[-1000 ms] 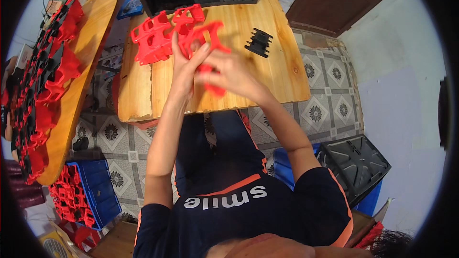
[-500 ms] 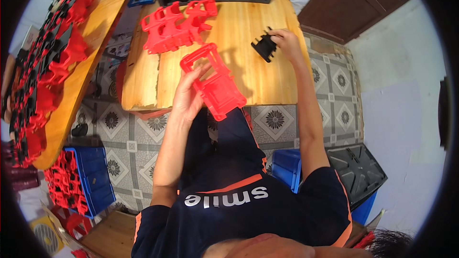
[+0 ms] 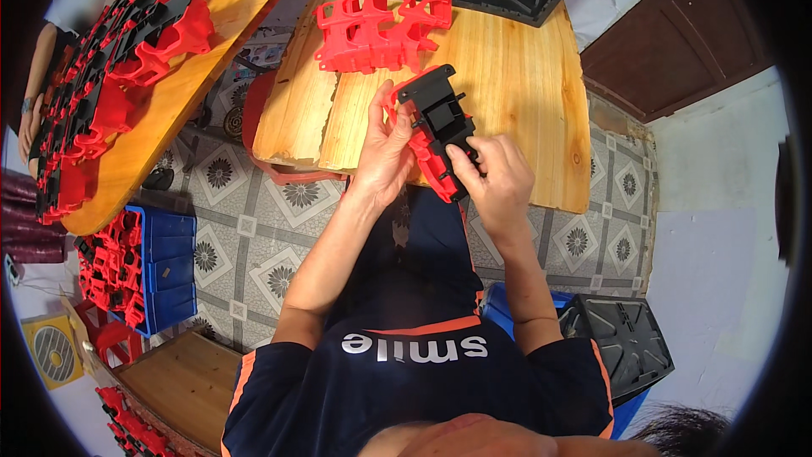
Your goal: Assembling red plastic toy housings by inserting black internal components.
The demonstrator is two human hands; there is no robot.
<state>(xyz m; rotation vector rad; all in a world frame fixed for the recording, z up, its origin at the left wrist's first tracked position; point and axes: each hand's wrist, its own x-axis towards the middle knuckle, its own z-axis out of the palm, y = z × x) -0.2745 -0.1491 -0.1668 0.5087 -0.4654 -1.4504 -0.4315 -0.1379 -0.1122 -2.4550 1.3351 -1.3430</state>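
My left hand (image 3: 387, 149) grips a red plastic frame (image 3: 430, 166) by its left side, above my lap at the near edge of the wooden table. A black plastic part (image 3: 440, 110) lies over the face of that frame and covers most of it. My right hand (image 3: 497, 176) closes on the lower right end of the black part, thumb on top. Whether the black part is seated in the frame I cannot tell. Farther back on the table, several red plastic frames (image 3: 372, 38) stand in a cluster.
A black bin (image 3: 541, 8) stands at the table's far edge. On the left, a second wooden table (image 3: 110, 190) carries rows of red and black assemblies, with another person's arm (image 3: 38, 76) beyond. A blue crate (image 3: 169, 271) of red parts sits below; a black crate (image 3: 630, 343) is at right.
My right hand has brought the black part from the table's right side onto the red frame. The view has shifted, so the tables appear farther right.
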